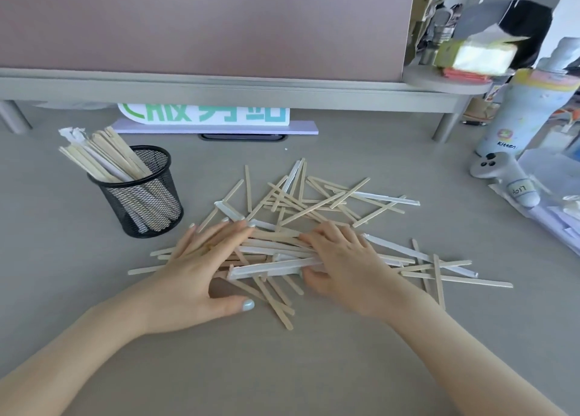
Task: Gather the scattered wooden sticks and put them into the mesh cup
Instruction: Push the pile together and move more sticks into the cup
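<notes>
a: which step is she on?

b: the gathering, i'd say. both hands are down on the near side of the pile of sticks (314, 215), sweeping a bunch together. the cup (141, 193) already holds a good bundle leaning out to the left, so the job looks partly done, with plenty left on the desk (314, 368).

a: where's the cup from the pile?

b: far left of it, just beside the pile's left edge, upright.

a: how are the hands lying?

b: the left hand (201, 265) lies palm down, fingers long and spread over the left ends of the sticks, thumb out flat on the desk nearer the body. it presses, it doesn't grip. the right hand (342, 258) is also palm down, but its fingers are bent over the bunch and the thumb tucks in against a white paper-wrapped stick (266, 269) at the near edge, so it looks to be closing round that bunch.

a: and next?

b: my guess: squeeze the two hands toward each other to square the bunch, lift it, turn it on end and carry it left and away to the cup. the crossed sticks could snag and drag loose ones along.

a: anything else about?

b: a white controller (502, 177) and a pale bottle (524, 114) at the far right, well apart.
</notes>
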{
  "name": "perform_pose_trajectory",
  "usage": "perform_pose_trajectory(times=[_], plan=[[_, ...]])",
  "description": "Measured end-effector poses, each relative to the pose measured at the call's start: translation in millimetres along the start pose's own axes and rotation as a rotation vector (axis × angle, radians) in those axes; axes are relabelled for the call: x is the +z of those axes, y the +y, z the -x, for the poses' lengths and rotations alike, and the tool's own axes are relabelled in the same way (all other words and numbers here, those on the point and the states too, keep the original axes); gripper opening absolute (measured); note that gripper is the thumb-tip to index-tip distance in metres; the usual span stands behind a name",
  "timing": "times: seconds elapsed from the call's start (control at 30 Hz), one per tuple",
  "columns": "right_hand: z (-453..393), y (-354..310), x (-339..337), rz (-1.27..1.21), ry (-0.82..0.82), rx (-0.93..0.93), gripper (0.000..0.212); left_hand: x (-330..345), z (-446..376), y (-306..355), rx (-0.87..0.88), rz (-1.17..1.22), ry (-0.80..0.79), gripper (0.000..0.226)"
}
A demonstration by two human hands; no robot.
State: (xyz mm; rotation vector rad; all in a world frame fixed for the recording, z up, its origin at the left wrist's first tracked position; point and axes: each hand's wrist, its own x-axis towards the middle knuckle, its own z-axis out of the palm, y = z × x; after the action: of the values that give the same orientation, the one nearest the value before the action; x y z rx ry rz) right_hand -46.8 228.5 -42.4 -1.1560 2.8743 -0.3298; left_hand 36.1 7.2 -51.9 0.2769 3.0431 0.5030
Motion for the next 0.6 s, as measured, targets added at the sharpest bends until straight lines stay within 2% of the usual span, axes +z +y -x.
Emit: perform_pose_trajectory(times=[0.2,0.33,0.43,0.5,0.6], plan=[[-1.4,-6.2,4.9,0.018,0.058,0.0,0.04,7.4,-9.5,-11.9,-0.087,-0.013,0.035,0.103],[-1.8,-8.9,5.9,0.003,0.078,0.005,0.035,7.1,-14.2,-0.2,-0.055,0.02,0.139,0.085],[-2.4,-9.5,6.1,0.012,0.087,0.007,0.036,5.4,-14.6,4.0,-0.066,-0.092,0.197,0.072],[-3.5,-9.8,6.5,0.033,0.083,0.007,0.04,0.7,-16.1,7.0,-0.102,-0.155,0.203,0.07],[-6.3,-10.7,8.8,0.078,0.08,0.011,0.041,-3.4,-25.1,16.9,-0.164,-0.268,0.164,0.052]])
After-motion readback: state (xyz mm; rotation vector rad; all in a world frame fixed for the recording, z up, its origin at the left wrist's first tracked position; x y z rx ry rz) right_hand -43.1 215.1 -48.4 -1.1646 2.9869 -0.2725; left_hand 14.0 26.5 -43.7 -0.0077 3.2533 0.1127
